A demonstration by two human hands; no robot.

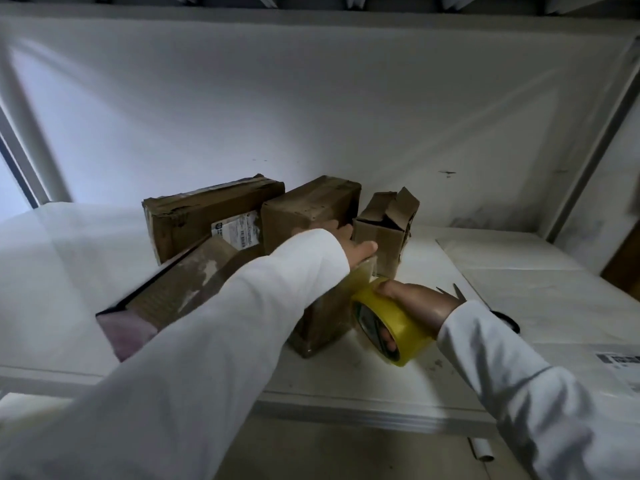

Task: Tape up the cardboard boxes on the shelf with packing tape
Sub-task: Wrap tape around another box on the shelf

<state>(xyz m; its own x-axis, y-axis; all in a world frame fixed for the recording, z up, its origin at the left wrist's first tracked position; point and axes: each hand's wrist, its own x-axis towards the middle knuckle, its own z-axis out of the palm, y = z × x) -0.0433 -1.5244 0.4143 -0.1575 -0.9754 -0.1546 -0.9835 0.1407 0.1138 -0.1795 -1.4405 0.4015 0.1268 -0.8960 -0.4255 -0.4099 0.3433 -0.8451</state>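
The person stood close to the white shelf (519,268), both arms in white sleeves reaching over it. The left hand (349,244) lay with fingers straight and flat on top of the near box (320,323), pressing down a strip of clear tape that ran from the box top to the roll. The right hand (415,299) was wrapped around the yellow tape roll (384,327), fingers through its core, holding it just right of the box and touching its side.

Behind stood three more cardboard boxes: a labelled box (207,216) at the far left, a taped box (308,206) in the middle, and a small open box (384,226) at the far right, its flaps sticking up. A large flat carton (180,289) leaned at the near left. Scissors (485,306) lay partly hidden behind the right wrist.

The boxes looked light and a little crushed, so I judged they would slide on the smooth shelf unless held from above, as the left hand was doing. The tape would be sticky and thin, prone to folding on itself; the roll seemed best held through the core, keeping the strip taut.
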